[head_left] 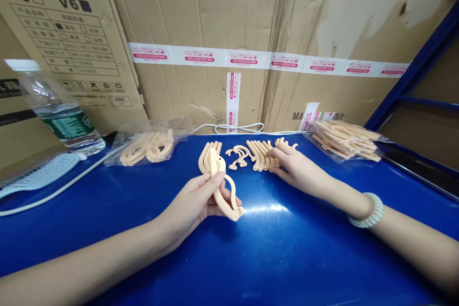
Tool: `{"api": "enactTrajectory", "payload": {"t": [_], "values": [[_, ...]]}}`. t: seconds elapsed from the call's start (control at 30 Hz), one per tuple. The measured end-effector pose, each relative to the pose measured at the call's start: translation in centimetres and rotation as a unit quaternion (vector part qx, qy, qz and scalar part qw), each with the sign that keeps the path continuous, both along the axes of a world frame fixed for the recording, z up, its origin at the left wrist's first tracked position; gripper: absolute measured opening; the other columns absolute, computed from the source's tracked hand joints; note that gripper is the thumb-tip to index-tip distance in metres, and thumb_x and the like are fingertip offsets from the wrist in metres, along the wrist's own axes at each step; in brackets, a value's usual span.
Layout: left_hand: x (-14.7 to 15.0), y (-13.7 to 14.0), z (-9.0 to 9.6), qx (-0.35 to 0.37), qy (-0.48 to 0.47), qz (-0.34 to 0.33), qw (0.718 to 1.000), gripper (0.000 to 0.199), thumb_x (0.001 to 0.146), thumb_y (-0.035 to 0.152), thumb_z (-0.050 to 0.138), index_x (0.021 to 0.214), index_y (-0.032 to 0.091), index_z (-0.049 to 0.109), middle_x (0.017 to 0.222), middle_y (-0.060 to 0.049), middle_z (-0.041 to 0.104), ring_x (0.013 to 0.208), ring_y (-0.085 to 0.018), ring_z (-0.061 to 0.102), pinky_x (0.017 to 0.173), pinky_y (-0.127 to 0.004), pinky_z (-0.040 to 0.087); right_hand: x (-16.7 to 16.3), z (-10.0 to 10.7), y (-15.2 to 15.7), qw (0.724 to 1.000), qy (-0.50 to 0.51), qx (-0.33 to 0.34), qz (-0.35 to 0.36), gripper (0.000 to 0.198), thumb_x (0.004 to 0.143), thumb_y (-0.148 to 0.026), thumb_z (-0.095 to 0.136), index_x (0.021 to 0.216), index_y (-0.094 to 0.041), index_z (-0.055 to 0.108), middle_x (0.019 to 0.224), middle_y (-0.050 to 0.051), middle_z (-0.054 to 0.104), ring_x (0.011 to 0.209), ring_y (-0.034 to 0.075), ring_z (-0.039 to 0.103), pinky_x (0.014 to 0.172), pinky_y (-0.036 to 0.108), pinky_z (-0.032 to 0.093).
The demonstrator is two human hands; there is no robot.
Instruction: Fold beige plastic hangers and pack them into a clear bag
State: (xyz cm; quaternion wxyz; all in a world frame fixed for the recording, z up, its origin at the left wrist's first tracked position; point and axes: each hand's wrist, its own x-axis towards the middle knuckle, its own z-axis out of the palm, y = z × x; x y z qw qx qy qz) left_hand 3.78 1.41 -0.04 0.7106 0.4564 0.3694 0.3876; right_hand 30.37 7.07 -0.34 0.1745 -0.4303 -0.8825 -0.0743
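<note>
My left hand (206, 196) is closed around joined curved cream plastic pieces (225, 203), raised above the blue table. They form a narrow loop, with a small hole near the upper end. Over the right part of a row of S-shaped cream strips (258, 155) is my right hand (292, 162). Its thumb and fingers are apart at the row's edge; whether they touch a strip I cannot tell. Behind the left hand lie several U-shaped cream pieces (204, 158). Small hooked pieces (239, 157) sit between the two groups, and more short curved ones (286, 143) lie beyond my right fingers.
Clear bags of cream parts lie at the back left (159, 146) and back right (346, 141). A water bottle (71, 124), a pale blue hairbrush (46, 172) and a white cable (68, 190) are at left. A dark flat device (423, 172) lies right. Cardboard (201, 91) stands behind.
</note>
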Motion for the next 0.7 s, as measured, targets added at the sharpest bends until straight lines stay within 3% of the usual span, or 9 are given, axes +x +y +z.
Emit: {"api": "enactTrajectory", "payload": {"t": [0.13, 0.27, 0.43, 0.57, 0.7], "values": [[0.0, 0.0, -0.1, -0.001, -0.002, 0.0, 1.0, 0.035, 0.092, 0.042, 0.057, 0.07, 0.016, 0.052, 0.071, -0.008, 0.07, 0.07, -0.02, 0.069, 0.07, -0.03, 0.055, -0.8, -0.1, -0.9, 0.998, -0.004, 0.008, 0.059, 0.03, 0.095, -0.024, 0.048, 0.124, -0.015, 0.052, 0.124, 0.018, 0.054, 0.116, 0.029, 0.053, 0.096, 0.05, 0.047], [0.1, 0.0, 0.0, -0.004, 0.001, 0.006, 1.0, 0.035, 0.091, 0.043, 0.059, 0.07, 0.016, 0.053, 0.07, -0.008, 0.07, 0.07, -0.021, 0.069, 0.07, -0.031, 0.055, -1.4, -0.4, -1.9, 0.995, -0.024, -0.036, 0.093, 0.056, 0.096, -0.046, 0.048, 0.14, -0.013, 0.044, 0.146, 0.022, 0.042, 0.14, 0.034, 0.033, 0.11, 0.058, 0.035], [0.1, 0.1, 0.0, -0.003, 0.005, 0.009, 1.0, 0.034, 0.092, 0.041, 0.057, 0.07, 0.016, 0.054, 0.07, -0.008, 0.069, 0.07, -0.021, 0.069, 0.07, -0.03, 0.055, -1.2, -1.3, -1.8, 0.992, -0.04, -0.101, 0.068, 0.071, 0.097, -0.056, 0.037, 0.151, -0.01, 0.028, 0.156, 0.022, 0.026, 0.145, 0.034, 0.021, 0.114, 0.059, 0.026], [0.0, 0.1, -0.1, 0.0, 0.002, 0.008, 1.0, 0.035, 0.092, 0.042, 0.058, 0.07, 0.015, 0.054, 0.069, -0.008, 0.069, 0.07, -0.021, 0.068, 0.07, -0.03, 0.055, -0.8, -1.6, -1.1, 0.992, -0.034, -0.096, 0.07, 0.071, 0.097, -0.056, 0.037, 0.151, -0.012, 0.028, 0.156, 0.021, 0.026, 0.146, 0.033, 0.02, 0.115, 0.059, 0.024], [0.1, 0.2, -0.1, 0.0, 0.006, 0.009, 1.0, 0.035, 0.091, 0.043, 0.058, 0.071, 0.015, 0.054, 0.071, -0.008, 0.069, 0.071, -0.02, 0.068, 0.07, -0.03, 0.056, -1.5, -0.7, -1.7, 0.994, 0.005, -0.046, 0.099, 0.064, 0.098, -0.048, 0.042, 0.15, -0.013, 0.03, 0.153, 0.022, 0.033, 0.143, 0.032, 0.027, 0.112, 0.059, 0.03]]}}
